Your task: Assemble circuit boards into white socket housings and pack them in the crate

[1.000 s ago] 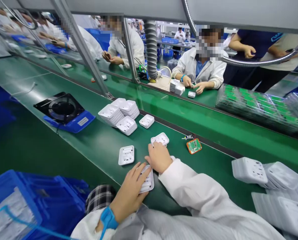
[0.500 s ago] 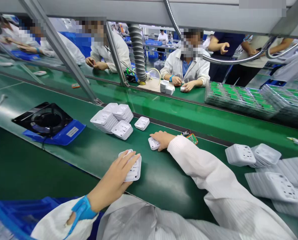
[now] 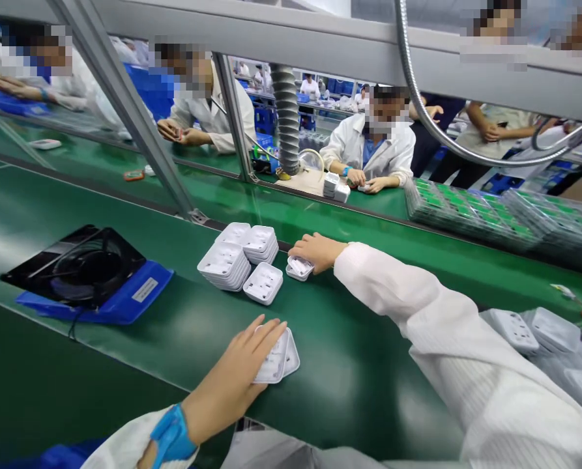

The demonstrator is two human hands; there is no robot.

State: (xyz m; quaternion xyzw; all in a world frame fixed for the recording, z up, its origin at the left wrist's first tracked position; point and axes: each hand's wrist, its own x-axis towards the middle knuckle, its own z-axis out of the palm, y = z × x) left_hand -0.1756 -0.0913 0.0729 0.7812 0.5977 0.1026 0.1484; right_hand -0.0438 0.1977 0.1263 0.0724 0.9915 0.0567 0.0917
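My left hand (image 3: pixel 244 371) lies flat, fingers spread, on top of two overlapping white plastic socket covers (image 3: pixel 285 357) at the near edge of the green belt (image 3: pixel 349 365). My right hand (image 3: pixel 315 251) is stretched out across the belt and rests on a small stack of white covers (image 3: pixel 296 268), fingers curled over its far side. Just left of that stack stand three taller stacks of white covers (image 3: pixel 232 260), one of them (image 3: pixel 263 283) lower and nearer me.
A black fan on a blue base (image 3: pixel 88 273) sits at the left. More white covers (image 3: pixel 539 332) are piled at the right. Trays of green circuit boards (image 3: pixel 466 208) lie beyond. Several people in white coats work across the line behind metal struts (image 3: pixel 139 130).
My right hand has slid a white cover away from me onto another one near the stacks. My left hand has pushed its cover onto a second one. The view has shifted left.
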